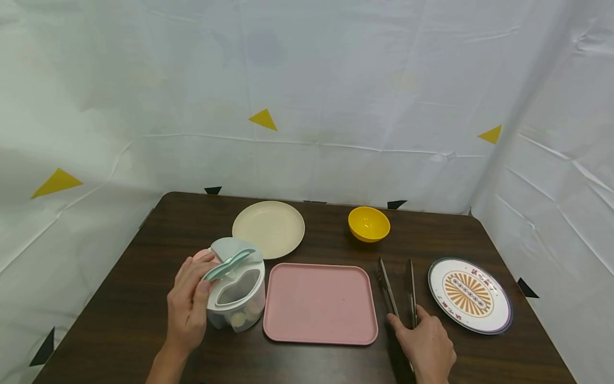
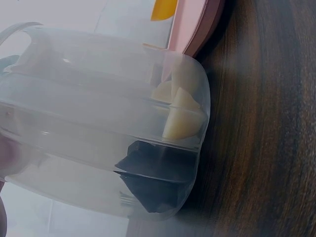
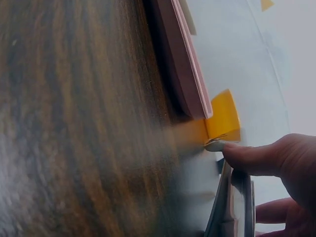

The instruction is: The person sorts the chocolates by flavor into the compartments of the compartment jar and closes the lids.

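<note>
In the head view my left hand (image 1: 188,301) is at a clear seasoning box (image 1: 249,312) with a white top. Its thumb and fingers pinch a raised mint-green flap (image 1: 229,265) beside a see-through oval section. Through the box wall in the left wrist view show pale cut pieces (image 2: 182,116) and, in the neighbouring compartment, dark pieces (image 2: 158,173). My right hand (image 1: 428,344) grips metal tongs (image 1: 392,293) low on their arms, which stand spread apart and point toward the back of the table. Thumb and tongs also appear in the right wrist view.
A pink tray (image 1: 320,304) lies between the hands. Behind it are a cream plate (image 1: 268,229) and a yellow bowl (image 1: 369,224). To the right of the tongs sits a patterned white plate (image 1: 470,295). White sheeting (image 1: 312,96) surrounds the dark wooden table (image 1: 163,234).
</note>
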